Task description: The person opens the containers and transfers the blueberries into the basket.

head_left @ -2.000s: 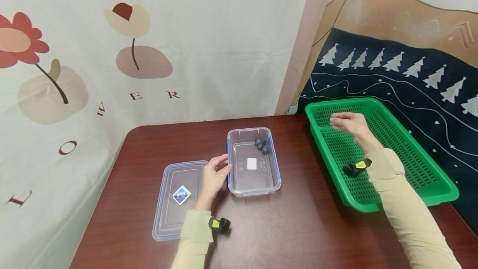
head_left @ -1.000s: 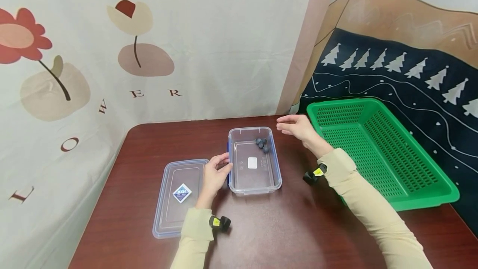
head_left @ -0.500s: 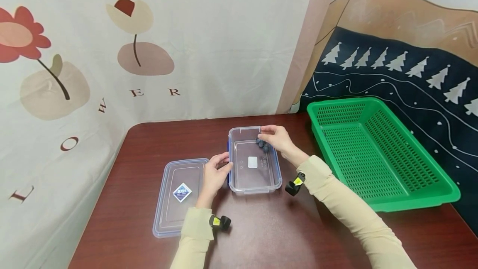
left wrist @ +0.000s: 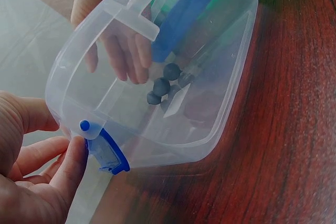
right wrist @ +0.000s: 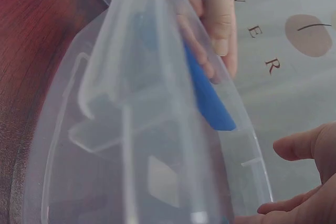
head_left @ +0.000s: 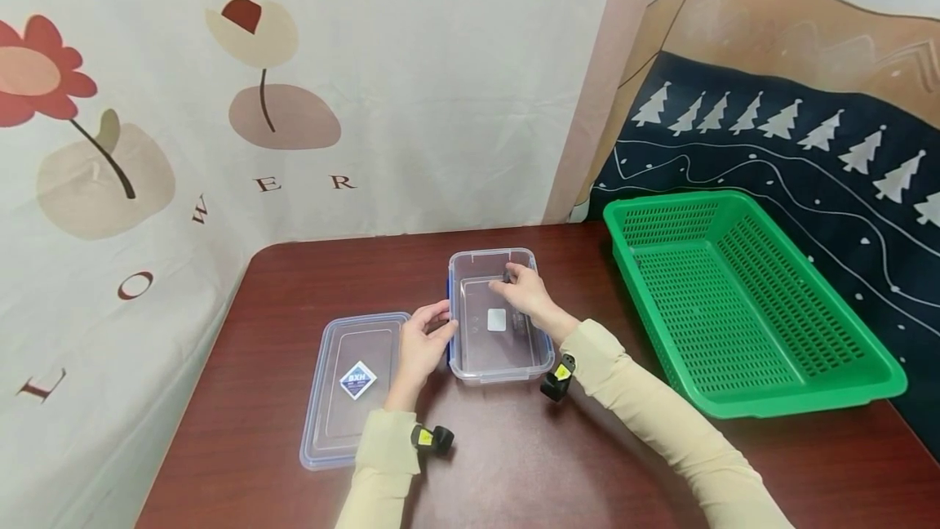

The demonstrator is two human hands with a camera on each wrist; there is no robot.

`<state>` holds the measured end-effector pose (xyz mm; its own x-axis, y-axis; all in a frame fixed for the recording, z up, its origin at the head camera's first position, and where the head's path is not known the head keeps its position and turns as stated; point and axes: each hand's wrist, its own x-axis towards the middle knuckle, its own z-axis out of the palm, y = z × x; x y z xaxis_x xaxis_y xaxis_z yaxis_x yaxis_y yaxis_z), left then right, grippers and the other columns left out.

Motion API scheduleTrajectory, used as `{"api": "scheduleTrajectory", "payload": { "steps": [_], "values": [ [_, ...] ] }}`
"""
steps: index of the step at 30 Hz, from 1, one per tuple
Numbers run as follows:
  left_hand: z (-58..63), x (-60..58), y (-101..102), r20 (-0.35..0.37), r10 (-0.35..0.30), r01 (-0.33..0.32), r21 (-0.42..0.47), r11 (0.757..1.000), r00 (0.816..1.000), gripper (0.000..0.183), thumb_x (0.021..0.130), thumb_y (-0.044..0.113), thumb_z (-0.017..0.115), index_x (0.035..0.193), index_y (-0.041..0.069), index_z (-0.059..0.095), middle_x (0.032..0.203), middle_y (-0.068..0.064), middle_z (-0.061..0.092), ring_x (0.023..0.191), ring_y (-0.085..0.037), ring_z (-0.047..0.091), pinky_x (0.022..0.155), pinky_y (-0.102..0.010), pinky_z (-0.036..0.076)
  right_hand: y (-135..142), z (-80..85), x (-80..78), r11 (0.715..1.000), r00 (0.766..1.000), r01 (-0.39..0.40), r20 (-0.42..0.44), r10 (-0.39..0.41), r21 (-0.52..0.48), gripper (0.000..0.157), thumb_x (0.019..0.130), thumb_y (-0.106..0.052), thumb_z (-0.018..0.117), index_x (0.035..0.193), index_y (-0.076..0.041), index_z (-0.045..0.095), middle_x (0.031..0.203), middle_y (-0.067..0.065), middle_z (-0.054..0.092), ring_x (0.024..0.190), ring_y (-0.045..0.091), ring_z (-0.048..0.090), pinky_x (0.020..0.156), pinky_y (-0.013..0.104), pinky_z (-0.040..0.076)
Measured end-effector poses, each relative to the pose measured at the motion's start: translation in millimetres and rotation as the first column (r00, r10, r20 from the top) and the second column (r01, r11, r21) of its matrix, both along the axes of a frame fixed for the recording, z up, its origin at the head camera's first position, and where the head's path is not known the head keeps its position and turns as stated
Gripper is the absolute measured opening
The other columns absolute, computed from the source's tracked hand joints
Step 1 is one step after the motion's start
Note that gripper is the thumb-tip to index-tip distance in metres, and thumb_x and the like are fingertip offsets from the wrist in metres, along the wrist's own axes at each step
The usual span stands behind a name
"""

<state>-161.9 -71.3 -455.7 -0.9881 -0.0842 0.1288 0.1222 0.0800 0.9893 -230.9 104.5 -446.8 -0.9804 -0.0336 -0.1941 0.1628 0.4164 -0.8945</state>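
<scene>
A clear plastic food container (head_left: 477, 354) with blue side latches stands on the table. Several blueberries (left wrist: 161, 85) lie together inside it, mostly hidden under the right hand in the head view. My left hand (head_left: 422, 349) pinches the container's left rim between thumb and fingers, beside a blue latch (left wrist: 107, 153). Over the container's far right part, my right hand (head_left: 527, 294) reaches in from above. Its thumb and fingers are apart in the right wrist view, fingertips pointing down near the berries.
The container's clear lid (head_left: 334, 423), with a blue-and-white sticker (head_left: 357, 381), lies flat left of it, partly behind the left hand. A large green perforated basket (head_left: 661, 349) stands at the right. A printed curtain (head_left: 441, 104) hangs along the table's back edge (head_left: 352, 242).
My right hand has moved left from over the green basket to inside the container, above the blueberries. The left hand has stayed at the container's rim.
</scene>
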Motion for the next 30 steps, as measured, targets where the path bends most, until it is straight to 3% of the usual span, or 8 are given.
{"api": "scheduleTrajectory", "payload": {
  "steps": [12, 21, 30],
  "values": [
    [0.6, -0.5, 0.7, 0.012, -0.006, 0.006, 0.013, 1.0, 1.0, 0.033, 0.079, -0.015, 0.06, 0.111, -0.021, 0.056, 0.105, -0.033, 0.056, 0.101, -0.043, 0.057, 0.083, -0.023, 0.054, -6.6, -10.8, -2.2, 0.984, 0.998, 0.023, -0.062, -0.012, 0.179, 0.062, 0.087, -0.017, 0.063, 0.136, 0.01, 0.038, 0.139, 0.025, 0.041, 0.131, 0.035, 0.036, 0.109, 0.043, 0.033],
    [-1.2, -0.8, 1.3, 0.012, 0.002, -0.002, 0.011, 1.0, 1.0, 0.033, 0.079, -0.017, 0.059, 0.111, -0.021, 0.056, 0.104, -0.034, 0.055, 0.1, -0.043, 0.057, 0.083, -0.021, 0.053, -8.9, -7.7, -2.5, 0.974, 0.999, 0.018, -0.039, -0.009, 0.227, 0.063, 0.086, -0.015, 0.063, 0.136, 0.012, 0.037, 0.139, 0.027, 0.041, 0.13, 0.035, 0.036, 0.109, 0.042, 0.033],
    [-0.6, 0.5, 1.4, -0.005, -0.001, 0.001, 0.022, 1.0, 1.0, 0.033, 0.078, -0.016, 0.06, 0.11, -0.021, 0.056, 0.104, -0.033, 0.056, 0.1, -0.043, 0.057, 0.082, -0.021, 0.053, -9.8, -14.0, -2.0, 0.967, 0.998, 0.038, -0.064, -0.022, 0.251, 0.049, 0.084, -0.003, 0.059, 0.13, 0.008, 0.049, 0.132, 0.022, 0.051, 0.124, 0.031, 0.045, 0.103, 0.039, 0.041]
  ]
}}
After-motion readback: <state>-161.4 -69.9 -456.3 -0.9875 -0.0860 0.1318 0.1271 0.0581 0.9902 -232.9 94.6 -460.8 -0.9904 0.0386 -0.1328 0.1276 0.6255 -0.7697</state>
